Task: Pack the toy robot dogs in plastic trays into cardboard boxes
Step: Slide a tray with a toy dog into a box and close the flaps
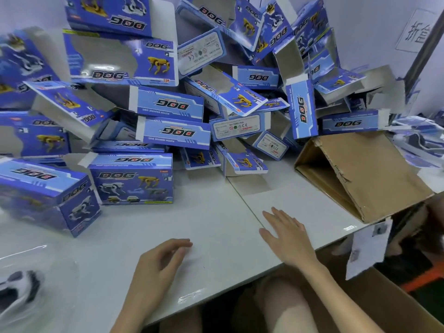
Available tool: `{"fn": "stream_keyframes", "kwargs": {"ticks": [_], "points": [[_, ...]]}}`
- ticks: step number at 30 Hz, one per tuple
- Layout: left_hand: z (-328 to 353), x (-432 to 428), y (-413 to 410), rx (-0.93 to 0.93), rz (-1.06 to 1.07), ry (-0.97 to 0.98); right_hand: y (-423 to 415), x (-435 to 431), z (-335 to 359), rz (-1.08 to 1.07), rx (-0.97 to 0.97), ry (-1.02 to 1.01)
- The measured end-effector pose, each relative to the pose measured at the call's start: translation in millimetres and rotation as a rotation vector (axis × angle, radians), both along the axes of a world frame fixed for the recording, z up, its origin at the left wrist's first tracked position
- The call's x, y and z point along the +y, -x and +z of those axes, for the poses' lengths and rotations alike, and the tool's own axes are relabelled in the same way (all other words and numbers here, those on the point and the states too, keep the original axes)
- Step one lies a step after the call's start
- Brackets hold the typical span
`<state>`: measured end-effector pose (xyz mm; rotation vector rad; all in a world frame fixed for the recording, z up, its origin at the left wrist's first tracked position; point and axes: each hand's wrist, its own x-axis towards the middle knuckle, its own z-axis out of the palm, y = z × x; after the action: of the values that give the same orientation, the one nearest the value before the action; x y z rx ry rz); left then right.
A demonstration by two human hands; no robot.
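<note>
low in the frame, the left hand (163,258) hovers over the table (216,224), fingers loosely curled and holding nothing. the right hand (288,236) is spread flat with straight fingers, also empty. the pile of blue boxes (168,104) fills the upper half, tilted and loosely stacked. a brown carton (360,169) lies on its side at right. 1 toy dog (19,284), blurred, sits in a clear tray (48,272) at lower left. pulling a box from low in the pile could bring others sliding down.
</note>
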<state>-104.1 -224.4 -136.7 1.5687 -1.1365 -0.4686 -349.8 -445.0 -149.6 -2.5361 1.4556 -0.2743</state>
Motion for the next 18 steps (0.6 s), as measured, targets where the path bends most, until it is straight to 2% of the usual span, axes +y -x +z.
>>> {"fn": "stream_keyframes", "kwargs": {"ticks": [14, 18], "points": [[-3.6, -4.7, -0.3, -0.065, 0.015, -0.021, -0.1, 5.3, 5.4, -0.006, -0.015, -0.013], [1.9, -1.8, 4.1, -0.082, 0.002, -0.045, -16.3, 14.7, 27.6, -0.105, -0.093, -0.080]]}}
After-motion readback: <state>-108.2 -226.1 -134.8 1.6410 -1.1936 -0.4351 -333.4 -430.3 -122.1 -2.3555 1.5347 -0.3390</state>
